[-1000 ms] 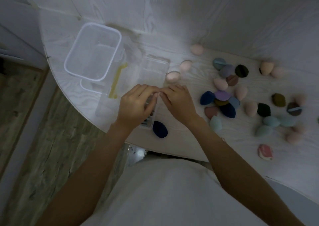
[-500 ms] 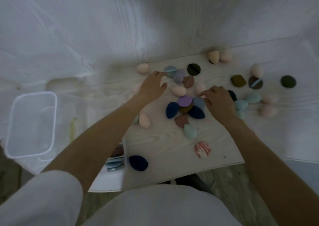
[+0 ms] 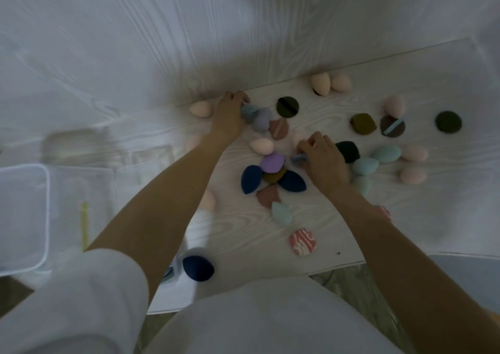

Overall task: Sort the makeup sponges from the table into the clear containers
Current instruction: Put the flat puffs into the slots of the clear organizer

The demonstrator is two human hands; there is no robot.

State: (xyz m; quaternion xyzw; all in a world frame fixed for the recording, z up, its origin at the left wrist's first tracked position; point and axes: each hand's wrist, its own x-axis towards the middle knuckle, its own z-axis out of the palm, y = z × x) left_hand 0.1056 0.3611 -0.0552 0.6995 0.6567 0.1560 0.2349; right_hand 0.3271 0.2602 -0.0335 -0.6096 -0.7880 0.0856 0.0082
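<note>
Makeup sponges lie scattered on the white table [image 3: 338, 240]: three navy, four teal, two dark green rounds. The left hand [image 3: 228, 115] grips a grey-blue sponge [image 3: 249, 110]; the right hand [image 3: 323, 161] pinches a blue one [image 3: 297, 158]. Two clear containers [image 3: 24, 218] sit left.

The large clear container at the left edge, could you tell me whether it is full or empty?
Empty, as far as visible: the large clear container shows only its bare bottom, no sponges; its left part is cut off.

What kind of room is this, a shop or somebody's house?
Probably a home or small workroom, though I can't be sure. There's a pale wood-grain table against a matching wall, scattered makeup sponges, clear containers, and wood-look flooring below.
</note>
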